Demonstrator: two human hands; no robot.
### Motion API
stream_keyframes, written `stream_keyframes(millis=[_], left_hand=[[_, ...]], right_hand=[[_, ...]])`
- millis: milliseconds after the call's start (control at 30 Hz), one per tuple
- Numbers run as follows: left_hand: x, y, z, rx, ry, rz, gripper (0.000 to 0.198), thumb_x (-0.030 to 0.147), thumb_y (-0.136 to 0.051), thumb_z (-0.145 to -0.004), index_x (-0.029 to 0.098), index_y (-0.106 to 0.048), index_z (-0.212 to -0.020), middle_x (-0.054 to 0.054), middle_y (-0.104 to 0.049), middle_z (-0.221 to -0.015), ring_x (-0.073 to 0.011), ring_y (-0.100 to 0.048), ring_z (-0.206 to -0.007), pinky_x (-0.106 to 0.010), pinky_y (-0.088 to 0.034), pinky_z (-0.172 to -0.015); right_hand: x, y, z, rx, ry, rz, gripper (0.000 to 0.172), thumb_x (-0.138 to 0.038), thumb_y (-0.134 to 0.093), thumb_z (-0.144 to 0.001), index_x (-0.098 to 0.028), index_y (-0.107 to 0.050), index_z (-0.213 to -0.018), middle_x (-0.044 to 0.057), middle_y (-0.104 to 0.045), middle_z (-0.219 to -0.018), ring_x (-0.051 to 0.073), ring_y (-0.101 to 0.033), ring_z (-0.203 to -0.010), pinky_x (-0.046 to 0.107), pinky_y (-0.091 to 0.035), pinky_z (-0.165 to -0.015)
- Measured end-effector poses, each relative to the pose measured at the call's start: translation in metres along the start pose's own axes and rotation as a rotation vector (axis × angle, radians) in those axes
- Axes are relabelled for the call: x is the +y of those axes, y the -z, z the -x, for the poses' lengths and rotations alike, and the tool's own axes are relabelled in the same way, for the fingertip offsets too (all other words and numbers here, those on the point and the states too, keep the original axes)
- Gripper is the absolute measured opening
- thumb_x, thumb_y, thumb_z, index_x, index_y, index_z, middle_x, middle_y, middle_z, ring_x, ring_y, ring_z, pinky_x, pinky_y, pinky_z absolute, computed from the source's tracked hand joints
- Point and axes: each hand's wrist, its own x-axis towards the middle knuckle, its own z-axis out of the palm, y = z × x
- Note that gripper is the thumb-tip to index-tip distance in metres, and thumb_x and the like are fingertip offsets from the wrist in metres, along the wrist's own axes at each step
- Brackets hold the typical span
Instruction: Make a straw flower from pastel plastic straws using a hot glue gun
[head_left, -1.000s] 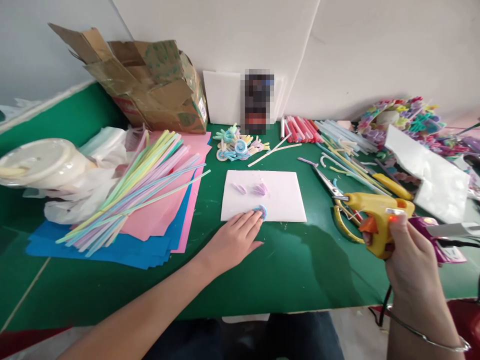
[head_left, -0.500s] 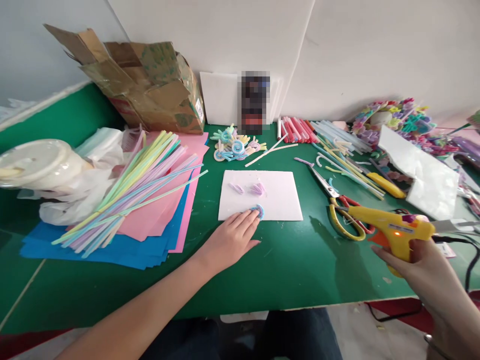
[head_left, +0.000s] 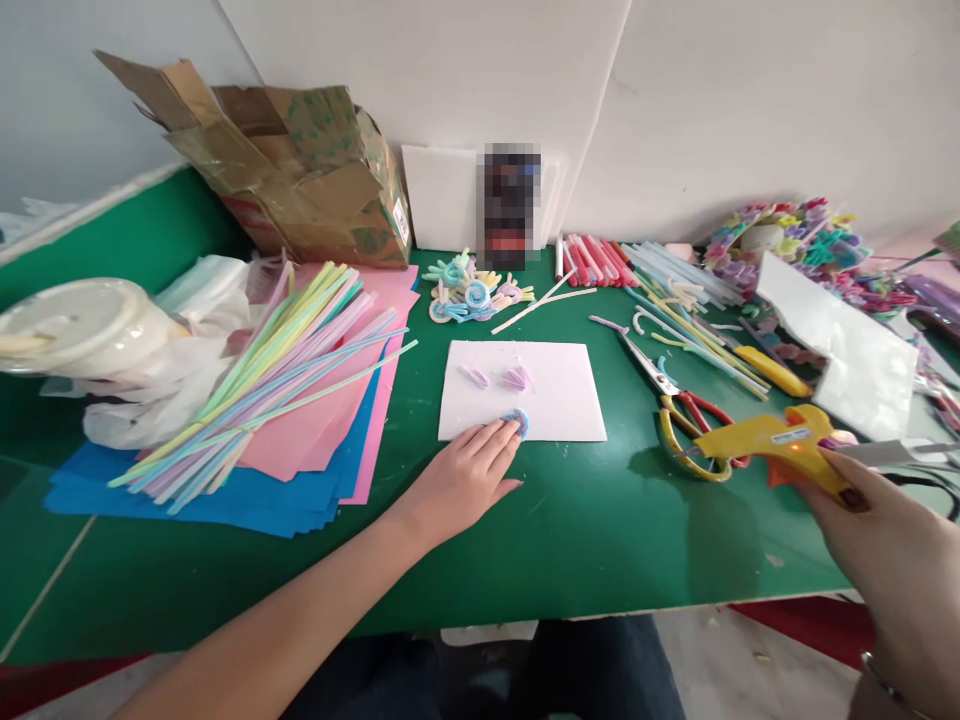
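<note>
My left hand (head_left: 463, 477) lies flat at the near edge of a white foam sheet (head_left: 559, 395), its fingertips pressing a small blue coiled straw piece (head_left: 519, 421). Two small purple straw pieces (head_left: 517, 377) lie further back on the sheet. My right hand (head_left: 892, 555) grips a yellow glue gun (head_left: 780, 442) low over the green table (head_left: 585, 530) at the right, its nozzle pointing left and lying over the scissors (head_left: 679, 405) with yellow and red handles.
A bundle of long pastel straws (head_left: 270, 370) rests on pink and blue paper sheets (head_left: 315, 450) at the left. A torn cardboard box (head_left: 300, 170) stands behind them. Coiled straw shapes (head_left: 472, 290), red sticks (head_left: 596, 258) and loose straws (head_left: 690, 300) lie at the back.
My right hand has lowered the glue gun from in the air down to the table by the scissors. My left hand has stayed on the blue coil.
</note>
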Motion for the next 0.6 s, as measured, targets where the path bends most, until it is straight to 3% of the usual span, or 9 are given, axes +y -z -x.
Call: stream_keyframes(millis=[100,200,267,400,533,600], left_hand=[[0.0,0.0,0.0,-0.007,0.005,0.026,0.042,0.035,-0.04,-0.095,0.005,-0.053,-0.121,-0.016,-0.057,-0.13,-0.024,-0.054,-0.119,-0.037,-0.047,-0.098],[0.0,-0.001,0.001,-0.002,0.002,0.029,0.042,0.034,-0.04,-0.095,0.004,-0.053,-0.122,-0.017,-0.057,-0.13,-0.0247,-0.055,-0.119,-0.038,-0.047,-0.097],[0.0,-0.002,0.001,0.005,-0.002,0.021,0.043,0.035,-0.041,-0.095,0.004,-0.053,-0.121,-0.017,-0.057,-0.129,-0.025,-0.055,-0.118,-0.037,-0.047,-0.097],[0.0,-0.003,0.001,0.012,-0.005,0.021,0.043,0.035,-0.042,-0.094,0.004,-0.053,-0.122,-0.017,-0.057,-0.13,-0.025,-0.055,-0.119,-0.037,-0.046,-0.098],[0.0,-0.003,0.002,0.003,0.004,0.033,0.044,0.035,-0.043,-0.094,0.005,-0.051,-0.124,-0.017,-0.055,-0.132,-0.0254,-0.053,-0.121,-0.037,-0.045,-0.099],[0.0,-0.003,0.003,-0.004,0.008,0.035,0.044,0.036,-0.043,-0.094,0.005,-0.051,-0.124,-0.017,-0.054,-0.133,-0.0253,-0.053,-0.121,-0.037,-0.045,-0.099]], right_hand=[[-0.004,0.003,-0.005,0.106,-0.002,-0.084,0.031,-0.042,-0.046,-0.058,-0.028,-0.06,-0.081,0.009,-0.064,-0.073,0.029,-0.058,-0.065,0.039,-0.04,-0.059],[-0.022,0.012,-0.01,0.295,0.048,-0.089,0.03,-0.028,-0.048,-0.058,-0.027,-0.061,-0.084,0.011,-0.059,-0.068,0.031,-0.058,-0.07,0.043,-0.039,-0.066],[-0.041,0.017,-0.013,0.376,0.011,-0.068,0.029,-0.025,-0.048,-0.061,-0.027,-0.06,-0.087,0.009,-0.055,-0.065,0.029,-0.055,-0.067,0.041,-0.036,-0.062],[-0.087,0.018,-0.016,0.271,0.022,-0.14,0.012,-0.033,-0.052,-0.072,-0.024,-0.047,-0.079,0.004,-0.043,-0.063,0.021,-0.04,-0.055,0.035,-0.028,-0.054],[-0.128,-0.002,-0.015,-0.026,0.173,-0.352,0.021,-0.035,-0.051,-0.074,-0.025,-0.033,-0.072,0.0,-0.041,-0.062,0.016,-0.037,-0.054,0.031,-0.03,-0.054],[-0.141,-0.019,-0.014,-0.097,0.22,-0.425,0.022,-0.034,-0.052,-0.072,-0.025,-0.032,-0.071,-0.001,-0.041,-0.061,0.015,-0.036,-0.053,0.029,-0.029,-0.053]])
